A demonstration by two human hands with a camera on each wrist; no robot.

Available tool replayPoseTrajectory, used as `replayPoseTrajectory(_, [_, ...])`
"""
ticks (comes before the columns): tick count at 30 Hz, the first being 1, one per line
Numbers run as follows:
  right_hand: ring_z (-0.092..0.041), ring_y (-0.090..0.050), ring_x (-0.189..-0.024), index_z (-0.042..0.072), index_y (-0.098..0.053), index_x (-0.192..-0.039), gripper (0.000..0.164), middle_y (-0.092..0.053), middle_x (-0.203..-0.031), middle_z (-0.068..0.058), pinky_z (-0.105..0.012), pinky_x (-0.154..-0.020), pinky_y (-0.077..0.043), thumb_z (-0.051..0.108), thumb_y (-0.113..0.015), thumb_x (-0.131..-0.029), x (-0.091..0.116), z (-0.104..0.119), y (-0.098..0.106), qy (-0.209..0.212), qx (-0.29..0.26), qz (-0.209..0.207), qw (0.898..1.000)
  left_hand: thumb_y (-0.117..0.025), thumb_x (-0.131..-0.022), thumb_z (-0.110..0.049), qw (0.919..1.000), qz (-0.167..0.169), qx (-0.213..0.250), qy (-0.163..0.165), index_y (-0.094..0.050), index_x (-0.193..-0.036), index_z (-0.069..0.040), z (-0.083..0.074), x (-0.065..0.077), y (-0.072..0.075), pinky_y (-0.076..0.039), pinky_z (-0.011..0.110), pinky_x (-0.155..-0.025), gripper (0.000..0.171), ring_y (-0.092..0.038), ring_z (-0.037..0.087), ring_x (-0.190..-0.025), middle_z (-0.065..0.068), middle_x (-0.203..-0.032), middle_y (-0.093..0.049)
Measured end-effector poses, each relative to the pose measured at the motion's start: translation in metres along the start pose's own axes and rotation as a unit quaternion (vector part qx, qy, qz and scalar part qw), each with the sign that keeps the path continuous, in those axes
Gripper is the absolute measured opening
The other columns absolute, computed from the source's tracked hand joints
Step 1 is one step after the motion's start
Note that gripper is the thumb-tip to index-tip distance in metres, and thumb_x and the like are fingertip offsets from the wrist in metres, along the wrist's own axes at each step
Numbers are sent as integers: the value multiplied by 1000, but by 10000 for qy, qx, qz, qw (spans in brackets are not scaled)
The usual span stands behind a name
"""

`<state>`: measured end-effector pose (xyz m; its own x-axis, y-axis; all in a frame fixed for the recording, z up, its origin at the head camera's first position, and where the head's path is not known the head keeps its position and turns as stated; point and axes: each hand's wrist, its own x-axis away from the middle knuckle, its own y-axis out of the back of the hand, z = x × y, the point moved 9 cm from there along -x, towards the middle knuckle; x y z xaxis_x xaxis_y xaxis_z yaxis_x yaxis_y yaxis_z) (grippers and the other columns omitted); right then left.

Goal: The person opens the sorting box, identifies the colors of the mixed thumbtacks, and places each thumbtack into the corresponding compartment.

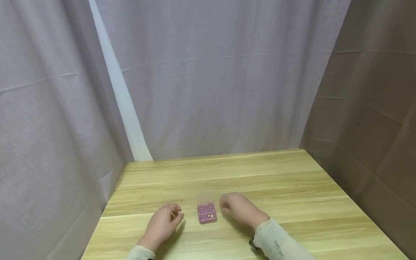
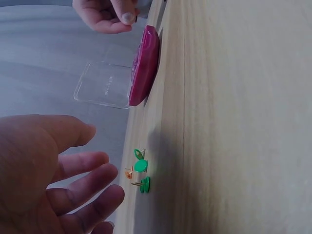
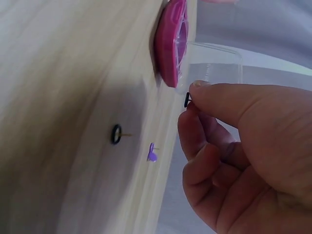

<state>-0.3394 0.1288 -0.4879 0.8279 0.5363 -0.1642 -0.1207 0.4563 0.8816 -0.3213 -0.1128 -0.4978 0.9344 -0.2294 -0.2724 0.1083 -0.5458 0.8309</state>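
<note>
A small pink divided box [image 1: 202, 218] lies between the hands, with gold-coloured pieces [image 1: 210, 216] in its near right compartment. Its clear lid [image 2: 100, 87] is swung open toward the back. To the right of the box, my right hand [image 1: 240, 208] pinches a black thumbtack [image 3: 187, 100] between thumb and index finger. My left hand [image 1: 163, 223] hovers to the left of the box, fingers loosely bent around nothing. Close to it, green thumbtacks [image 2: 141, 166] and an orange thumbtack [image 2: 128, 173] lie on the table.
Another black thumbtack [image 3: 116, 134] and purple thumbtacks [image 3: 152, 156] lie on the table near the right hand. The wooden table [image 1: 260, 173] is bordered by grey curtains [image 1: 211, 90] at the back and sides.
</note>
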Motion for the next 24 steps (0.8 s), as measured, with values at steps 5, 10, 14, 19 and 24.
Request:
replayPoseTrajectory(5, [-2,-59,-79,20,-72,-90,5,-70,-84,12,-36,-78,-57,20,-67,-91,-7,10,3,120,-11,-108,9999,-70,-88,-31,10000,-23,-19,3,-70,-99,-16,0,1,1,-53,37,-69,19,-58,6,-72,-8,-84,-67])
replayPoseTrajectory(10, [-1,-60,-80,21,-73,-91,5,-71,-87,12,-36,-79,-57,21,-68,-90,-14,18,2,141,-101,-64,9998,-70,-88,-31,10000,-4,-12,-7,-69,-99,-16,1,1,1,-53,37,-69,19,-58,7,-73,-7,-85,-68])
replayPoseTrajectory(14, [-1,-58,-77,22,-73,-88,5,-71,-84,11,-34,-77,-57,21,-68,-91,-19,22,-2,85,-182,6,9998,-70,-88,-31,10000,-69,-25,-47,-70,-98,-16,0,1,2,-52,37,-68,18,-58,6,-72,-8,-84,-67])
replayPoseTrajectory(19, [-1,-56,-71,21,-70,-84,6,-67,-77,13,-31,-71,-56,20,-69,-89,-25,26,-9,178,-41,-10,9998,-70,-88,-32,9999,-72,-77,-53,-70,-98,-17,0,1,2,-52,35,-67,17,-57,4,-71,-10,-83,-66])
replayPoseTrajectory(24, [1,-54,-66,23,-68,-81,8,-63,-73,17,-26,-66,-54,21,-70,-88,-27,29,-19,283,96,2,9996,-69,-89,-34,10000,-13,-80,-50,-70,-99,-18,1,1,2,-52,34,-67,19,-56,3,-71,-11,-84,-66])
